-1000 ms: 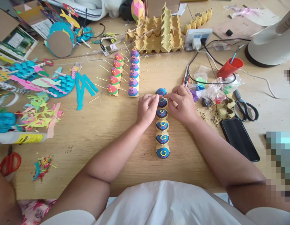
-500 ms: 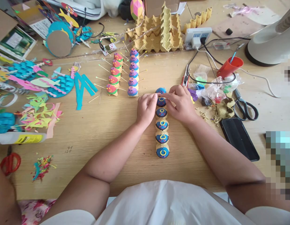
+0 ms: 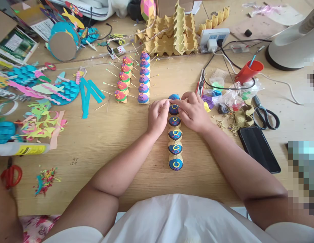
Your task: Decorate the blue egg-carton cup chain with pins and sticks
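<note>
A strip of egg-carton cups with blue tops and yellow rings runs away from me on the table. Both hands meet over its far end. My left hand is closed at the left of the farthest cups, thumb against the bent fingers. From the right, my right hand reaches in with its fingers pinched near the left thumb. Whatever lies between the fingertips is too small to make out. Beyond stand a red-and-green strip and a purple-and-blue strip, both with thin sticks poking out.
Right of the hands lie a red cutter, plastic bags of clay, a red cup, black scissors and a phone. Egg cartons lie behind. Paper crafts and a glue bottle are at left, beside another person's arm.
Both hands have stayed over the far cups, with only a very slight shift of the fingers. The rest of the scene looks the same.
</note>
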`<state>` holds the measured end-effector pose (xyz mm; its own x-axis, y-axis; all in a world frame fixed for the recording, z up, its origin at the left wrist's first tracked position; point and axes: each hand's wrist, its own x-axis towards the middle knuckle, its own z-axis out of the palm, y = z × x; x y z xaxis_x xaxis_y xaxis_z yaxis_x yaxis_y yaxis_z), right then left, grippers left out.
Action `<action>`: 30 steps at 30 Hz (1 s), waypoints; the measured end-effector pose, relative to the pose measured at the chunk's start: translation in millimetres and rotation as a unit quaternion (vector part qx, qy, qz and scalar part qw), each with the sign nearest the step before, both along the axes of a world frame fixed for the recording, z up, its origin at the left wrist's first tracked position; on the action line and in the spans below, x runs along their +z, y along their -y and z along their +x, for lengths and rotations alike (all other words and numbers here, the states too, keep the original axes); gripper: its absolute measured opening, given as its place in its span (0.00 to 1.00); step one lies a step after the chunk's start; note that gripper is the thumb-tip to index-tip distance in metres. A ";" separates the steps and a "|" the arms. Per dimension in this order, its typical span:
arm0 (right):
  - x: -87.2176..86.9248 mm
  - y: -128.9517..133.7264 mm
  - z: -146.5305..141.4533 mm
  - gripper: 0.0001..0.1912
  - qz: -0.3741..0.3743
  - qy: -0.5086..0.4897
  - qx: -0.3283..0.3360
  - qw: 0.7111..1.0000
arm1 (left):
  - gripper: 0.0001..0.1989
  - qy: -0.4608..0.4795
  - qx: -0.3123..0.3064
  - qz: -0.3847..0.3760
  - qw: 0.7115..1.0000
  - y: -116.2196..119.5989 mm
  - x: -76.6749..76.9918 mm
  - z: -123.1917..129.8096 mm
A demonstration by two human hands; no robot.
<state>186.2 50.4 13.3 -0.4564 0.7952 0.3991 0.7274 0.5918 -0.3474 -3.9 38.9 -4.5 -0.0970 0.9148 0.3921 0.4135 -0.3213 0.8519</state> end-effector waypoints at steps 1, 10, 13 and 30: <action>0.5 0.3 0.0 0.24 -0.001 -0.001 0.001 1.000 | 0.27 0.006 0.002 -0.001 1.000 -0.1 -0.4 0.3; 3.1 2.4 -0.7 0.30 -0.019 0.004 -0.002 1.000 | 0.26 0.030 0.011 -0.016 0.999 -3.0 -8.1 1.1; 2.5 2.0 -0.2 0.33 -0.019 -0.001 -0.005 1.000 | 0.27 0.045 0.006 -0.005 0.999 -3.1 -9.0 0.8; 7.1 1.2 2.1 0.39 -0.043 -0.037 0.011 0.998 | 0.27 0.048 0.000 -0.010 0.999 -3.8 -10.6 0.0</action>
<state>188.4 49.2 20.4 -0.4459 0.8181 0.3632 0.6852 0.5731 -0.4495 -3.9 42.7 -15.2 -0.1326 0.9227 0.3620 0.3289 -0.3036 0.8942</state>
